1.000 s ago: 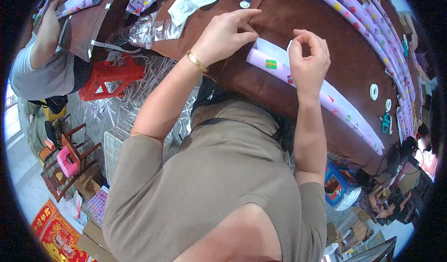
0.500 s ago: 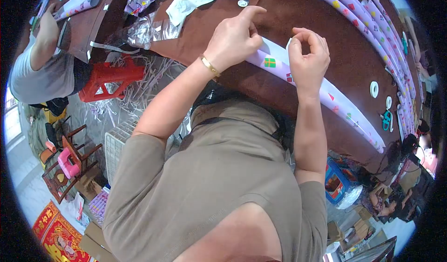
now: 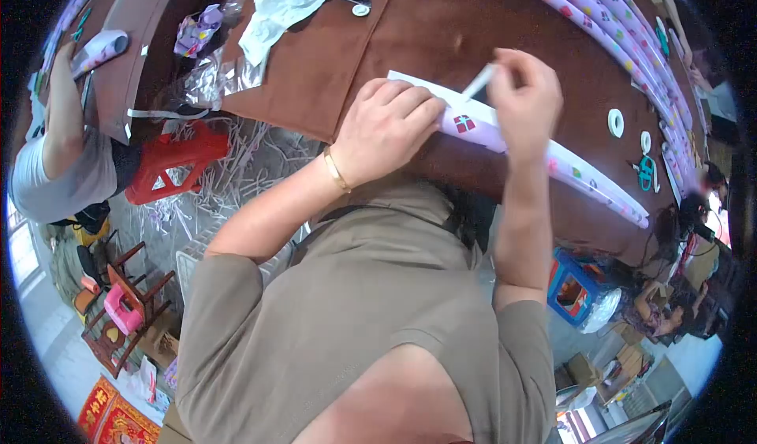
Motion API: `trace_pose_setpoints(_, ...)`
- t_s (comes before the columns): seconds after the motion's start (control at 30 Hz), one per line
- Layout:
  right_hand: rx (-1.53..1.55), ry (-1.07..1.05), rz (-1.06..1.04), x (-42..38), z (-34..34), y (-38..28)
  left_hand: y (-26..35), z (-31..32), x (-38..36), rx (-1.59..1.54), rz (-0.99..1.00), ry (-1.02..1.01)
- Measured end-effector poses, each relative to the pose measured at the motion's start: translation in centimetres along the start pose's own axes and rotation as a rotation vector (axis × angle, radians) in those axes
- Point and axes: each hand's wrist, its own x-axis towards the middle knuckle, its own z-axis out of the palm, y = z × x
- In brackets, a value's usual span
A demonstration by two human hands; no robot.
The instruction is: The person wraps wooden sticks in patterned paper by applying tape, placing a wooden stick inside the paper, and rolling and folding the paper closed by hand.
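Note:
A roll of lilac wrapping paper (image 3: 599, 184) with small colourful gift prints lies along the front edge of the brown-covered table. My left hand (image 3: 388, 124), wearing a gold bracelet, is closed over its left part, fingers curled on the paper near the white end edge. Above the roll, my right hand (image 3: 527, 101) is slightly blurred. Its thumb and fingers pinch a narrow white strip (image 3: 478, 83), whose lower end reaches down to the paper beside my left fingertips.
More patterned rolls (image 3: 568, 10) lie along the table's far right. White tape rolls (image 3: 615, 123) and teal scissors (image 3: 646, 173) sit at right. White tissue (image 3: 276, 22) and clear plastic (image 3: 213, 85) lie at left. A person (image 3: 67, 160) works near a red stool (image 3: 177, 164).
My left hand has come down from a raised, spread pose onto the paper roll. The right hand stays above the roll, and the white strip now shows stretching from its fingers toward the paper.

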Motion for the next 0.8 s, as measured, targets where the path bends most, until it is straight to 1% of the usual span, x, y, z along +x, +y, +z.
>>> trace_pose_setpoints(0.03, -0.047, 0.017, 0.071, -0.1, -1.5, 2.1, 0.0, -0.1, -0.1, -0.007, 0.002, -0.002)
trace_pose_setpoints(0.1, 0.077, 0.033, 0.388, -0.8, -5.9, 6.0, -0.1, -0.2, 0.0, -0.001, 0.002, -0.023)
trace_pose_setpoints(0.13, -0.099, 0.037, 0.448, -1.3, -8.8, 8.3, -0.1, -0.3, 0.0, -0.005, 0.006, -0.022)
trace_pose_setpoints(0.17, -0.278, 0.094, 0.587, -1.8, -11.5, 10.3, -0.1, -0.4, -0.1, -0.006, 0.015, -0.022)
trace_pose_setpoints(0.2, -0.368, 0.156, 0.537, -3.9, -14.6, 16.5, -0.1, -0.4, -0.1, -0.009, 0.023, -0.022)
trace_pose_setpoints(0.23, -0.548, 0.209, 0.653, -4.8, -17.4, 17.5, 0.0, -0.5, -0.2, -0.017, 0.023, -0.021)
trace_pose_setpoints(0.3, -0.826, 0.161, 0.855, -7.5, -21.8, 20.7, 0.1, -0.6, -0.4, -0.016, 0.032, -0.027)
trace_pose_setpoints(0.33, -0.83, 0.161, 0.86, -8.3, -21.9, 21.0, 0.1, -0.5, -0.3, -0.021, 0.035, -0.029)
trace_pose_setpoints(0.4, -0.757, 0.303, 0.61, -9.6, -21.8, 21.3, 0.2, -0.5, -0.2, -0.013, 0.027, -0.037)
trace_pose_setpoints(0.47, -0.483, 0.349, 0.438, -8.0, -19.1, 16.4, 0.2, -0.6, -0.2, -0.01, 0.032, -0.05)
trace_pose_setpoints(0.53, -0.047, 0.412, 0.233, -6.2, -14.6, 11.2, 0.3, -0.7, -0.2, 0.0, 0.034, -0.062)
trace_pose_setpoints(0.57, 0.011, 0.309, 0.209, -5.3, -12.7, 7.1, 0.3, -0.8, -0.1, 0.002, 0.036, -0.074)
trace_pose_setpoints(0.6, -0.112, 0.111, 0.071, -4.7, -11.4, 5.2, 0.4, -0.9, -0.1, 0.004, 0.038, -0.085)
trace_pose_setpoints(0.63, -0.011, -0.003, -0.033, -4.3, -9.6, 3.4, 0.4, -0.9, -0.1, 0.009, 0.043, -0.087)
trace_pose_setpoints(0.67, -0.095, -0.147, -0.164, -3.9, -8.0, 2.7, 0.5, -0.9, -0.1, 0.018, 0.043, -0.089)
trace_pose_setpoints(0.7, -0.182, -0.214, -0.249, -3.9, -6.6, 2.0, 0.5, -1.0, -0.1, 0.025, 0.043, -0.092)
trace_pose_setpoints(0.8, -0.207, -0.241, -0.24, -4.1, -4.7, 2.3, 0.5, -1.3, 0.0, 0.014, 0.037, -0.102)
